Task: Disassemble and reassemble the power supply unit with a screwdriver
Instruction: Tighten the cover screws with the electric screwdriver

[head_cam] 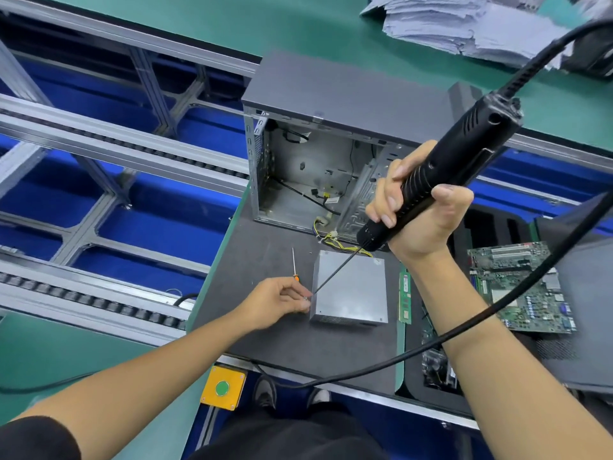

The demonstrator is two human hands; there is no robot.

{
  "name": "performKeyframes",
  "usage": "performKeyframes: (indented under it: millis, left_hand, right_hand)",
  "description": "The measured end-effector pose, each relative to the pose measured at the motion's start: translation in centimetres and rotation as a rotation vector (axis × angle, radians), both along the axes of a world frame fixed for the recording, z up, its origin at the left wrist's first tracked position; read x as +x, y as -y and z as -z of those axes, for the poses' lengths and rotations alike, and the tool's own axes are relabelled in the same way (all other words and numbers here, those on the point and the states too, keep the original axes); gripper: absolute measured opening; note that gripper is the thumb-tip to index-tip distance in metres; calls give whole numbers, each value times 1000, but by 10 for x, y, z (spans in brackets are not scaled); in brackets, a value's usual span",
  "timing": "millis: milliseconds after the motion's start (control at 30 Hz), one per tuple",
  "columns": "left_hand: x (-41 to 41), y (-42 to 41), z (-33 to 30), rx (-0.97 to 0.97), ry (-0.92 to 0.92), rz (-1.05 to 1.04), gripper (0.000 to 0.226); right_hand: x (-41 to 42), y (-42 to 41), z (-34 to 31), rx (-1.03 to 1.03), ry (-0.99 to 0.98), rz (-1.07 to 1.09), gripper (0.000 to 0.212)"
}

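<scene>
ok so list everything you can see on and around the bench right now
grey metal power supply box: 1, grey, on the dark mat, centre
open grey computer case: 1, grey, behind the box
black corded electric screwdriver: 1, black, bit tip at the box's left edge
small orange-handled screwdriver: 1, orange and steel, on the mat left of the box
green memory stick: 1, green, right of the box
green motherboard: 1, green, far right
yellow box with green button: 1, bench front edge
stack of grey cloths: 1, top right
left hand: pinching at the bit tip
right hand: gripping the electric screwdriver

grey power supply unit (351,290), black electric screwdriver (441,180)
</scene>
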State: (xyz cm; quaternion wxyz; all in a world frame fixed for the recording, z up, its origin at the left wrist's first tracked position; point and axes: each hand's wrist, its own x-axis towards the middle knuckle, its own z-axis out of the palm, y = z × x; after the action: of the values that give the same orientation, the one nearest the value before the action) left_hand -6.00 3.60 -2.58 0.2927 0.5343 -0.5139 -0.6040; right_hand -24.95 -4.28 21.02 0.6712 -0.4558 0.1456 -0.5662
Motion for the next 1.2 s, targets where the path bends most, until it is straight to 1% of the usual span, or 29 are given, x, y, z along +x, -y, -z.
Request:
performKeyframes:
  millis: [100,200,333,433,533,767,900,1000,1133,1200]
  left_hand:
    - [-7,-2,-3,-34,62,-22,13]
    - [-13,-3,-11,-107,141,-31,12]
    - [-19,-4,-20,-167,118,-35,13]
    - [-20,-5,-23,-177,117,-2,15]
    - [-21,-5,-24,-189,131,-10,15]
    - [-21,0,-27,-281,263,116,13]
    - [-24,8,-30,-298,348,154,18]
    - [-28,11,-30,-305,410,161,21]
    - [-34,8,-26,-318,427,175,20]
    - [-36,7,-26,-325,437,198,21]
  right_hand:
    - [-1,-3,-1,9,4,-21,49]
    - [-1,-6,2,14,4,-36,49]
    - [-1,-8,4,-7,-16,-36,46]
    - [-2,-8,6,-5,-19,-45,48]
    - [-3,-8,6,-14,-22,-50,46]
    - [-4,-10,8,-26,-63,-34,47]
    - [-2,-9,9,-32,-63,-53,48]
    - [-1,-9,11,-30,-68,-93,44]
    - [0,-11,19,20,-89,-108,40]
    - [0,-12,24,36,-86,-105,29]
